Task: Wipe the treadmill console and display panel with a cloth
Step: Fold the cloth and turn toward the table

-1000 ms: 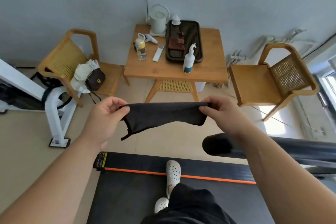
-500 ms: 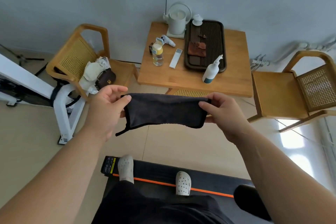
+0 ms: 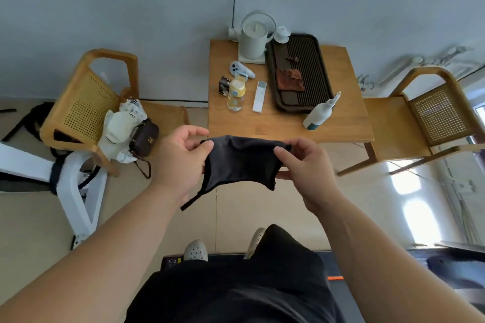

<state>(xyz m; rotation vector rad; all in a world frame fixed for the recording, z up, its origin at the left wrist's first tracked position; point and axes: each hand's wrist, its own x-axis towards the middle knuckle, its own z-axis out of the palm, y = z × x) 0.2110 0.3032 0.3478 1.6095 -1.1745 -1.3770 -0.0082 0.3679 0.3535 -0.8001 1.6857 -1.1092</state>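
Observation:
A dark grey cloth hangs slack in front of me, held at its two upper corners. My left hand pinches the left corner between thumb and fingers, and my right hand pinches the right corner. A loose strip of the cloth dangles down to the lower left. Only the black front end of the treadmill deck with an orange stripe shows at the bottom, under my white shoes. The console and display panel are out of view.
A wooden table ahead carries a white spray bottle, a yellow-capped bottle, a remote, a kettle and a dark tea tray. Wooden chairs stand left and right. A white machine frame stands at left.
The view has swung left and down, so the table is nearer and the treadmill deck has dropped to the bottom edge. My hands have come closer together and the cloth now sags between them.

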